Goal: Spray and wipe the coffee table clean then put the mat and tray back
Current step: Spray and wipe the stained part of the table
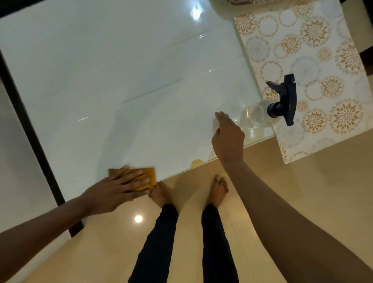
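left hand point(119, 184): flat on the yellow cloth point(148, 177), fingers straight and spread, pressing it onto the near edge of the bench point(101, 80). Looks like the wiping pose, palm down so the whole cloth drags over the glass.

right hand point(229, 137): open and holding nothing, fingers together and relaxed, hovering over the near right part of the glass. It points toward the spray bottle point(262, 115) but isn't touching it. Can't tell if it's reaching or pulling away.

spray bottle: clear body, black trigger head, standing near the right end of the glass, right at the mat's edge. Probably parked there so it stays in reach but out of the wiping path.

mat point(314, 66): the flower-pattern one, shoved to the right end and hanging over the bench edge. My guess is that's to free up the glass for cleaning. Not back in place yet.

tray point(230, 2): I think just a sliver at the top edge, too cut off to be sure.

bench: glass top, dark frame along the left, shiny with light reflections.

floor point(302, 181): beige tiles, person's bare feet right by the bench edge.

progress: I'd say mid-wipe, putting things back not started.
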